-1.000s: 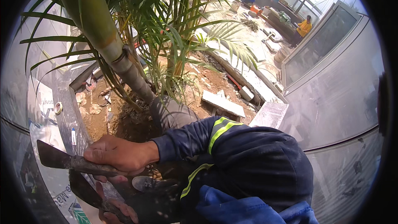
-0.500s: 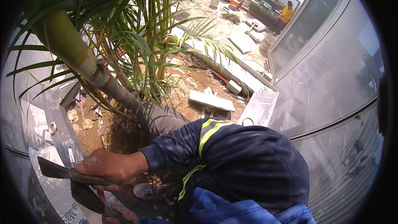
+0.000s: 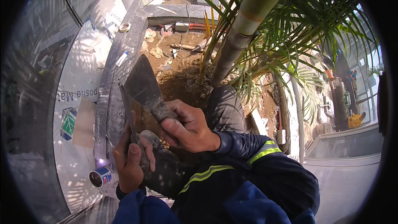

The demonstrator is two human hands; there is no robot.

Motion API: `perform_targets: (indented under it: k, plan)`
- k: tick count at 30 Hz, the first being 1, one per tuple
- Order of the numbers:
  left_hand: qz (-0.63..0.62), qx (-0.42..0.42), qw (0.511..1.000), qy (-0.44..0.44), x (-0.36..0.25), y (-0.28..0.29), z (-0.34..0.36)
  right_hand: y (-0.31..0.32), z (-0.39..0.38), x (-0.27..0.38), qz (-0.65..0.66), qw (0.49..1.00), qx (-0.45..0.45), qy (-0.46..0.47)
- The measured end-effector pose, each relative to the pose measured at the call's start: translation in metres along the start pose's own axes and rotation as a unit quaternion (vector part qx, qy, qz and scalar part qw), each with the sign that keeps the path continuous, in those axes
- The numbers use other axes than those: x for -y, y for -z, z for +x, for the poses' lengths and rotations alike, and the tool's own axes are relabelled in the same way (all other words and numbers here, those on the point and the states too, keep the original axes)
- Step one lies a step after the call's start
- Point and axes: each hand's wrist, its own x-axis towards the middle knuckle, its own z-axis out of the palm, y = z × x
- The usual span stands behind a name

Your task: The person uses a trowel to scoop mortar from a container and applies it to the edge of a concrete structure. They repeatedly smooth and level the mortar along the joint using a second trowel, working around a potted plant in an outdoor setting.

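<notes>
My right hand (image 3: 188, 126) is closed round the handle of a putty knife (image 3: 144, 84), its broad, dull grey blade pointing up and to the left. Just left of it, my left hand (image 3: 130, 164) grips a second putty knife (image 3: 127, 105), seen nearly edge-on. The two blades stand close together and seem to overlap near their lower parts; I cannot tell whether they touch. Both hands are above my bent legs, beside a grey stone ledge (image 3: 112, 99). My fingers hide most of both handles.
A tape roll (image 3: 124, 27) and a white-and-blue tube or marker (image 3: 121, 59) lie on the ledge. A can (image 3: 99, 177) lies by the white sheet (image 3: 76, 151). A thick palm trunk (image 3: 234, 45) rises from soil (image 3: 186, 39) ahead. Several co-workers are farther off, one in yellow (image 3: 355, 120).
The view has turned left, bringing the ledge and can into sight. My right putty knife has swung from pointing left to pointing upward. Both hands show more fully, still holding their knives.
</notes>
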Motion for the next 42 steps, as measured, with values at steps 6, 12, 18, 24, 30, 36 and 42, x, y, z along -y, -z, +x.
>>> perform_targets:
  k: [6, 12, 18, 24, 30, 36, 42]
  plan:
    - [0.004, 0.018, 1.000, -0.007, 0.002, 0.006, -0.016, 0.000, 0.004, -0.009, -0.106, 0.988, -0.101, 0.039]
    - [-0.031, 0.063, 0.998, 0.004, 0.008, -0.014, 0.004, -0.003, 0.005, -0.018, -0.409, 0.884, -0.093, 0.208]
    - [-0.061, 0.104, 0.992, 0.021, 0.007, -0.016, 0.011, 0.020, 0.010, -0.012, -0.287, 0.949, -0.106, 0.076]
    - [-0.053, 0.119, 0.991, 0.019, -0.001, -0.008, 0.027, 0.014, 0.013, -0.004, -0.425, 0.876, -0.095, 0.208]
    - [-0.066, 0.109, 0.992, 0.019, 0.009, -0.011, 0.026, 0.011, 0.009, -0.008, -0.420, 0.884, -0.080, 0.188]
    - [-0.043, 0.085, 0.995, 0.021, 0.023, -0.026, 0.004, 0.022, 0.015, -0.013, -0.381, 0.904, -0.057, 0.185]
    - [0.066, -0.065, 0.993, -0.066, 0.003, 0.025, 0.026, 0.016, -0.016, -0.014, -0.359, 0.929, -0.046, 0.080]
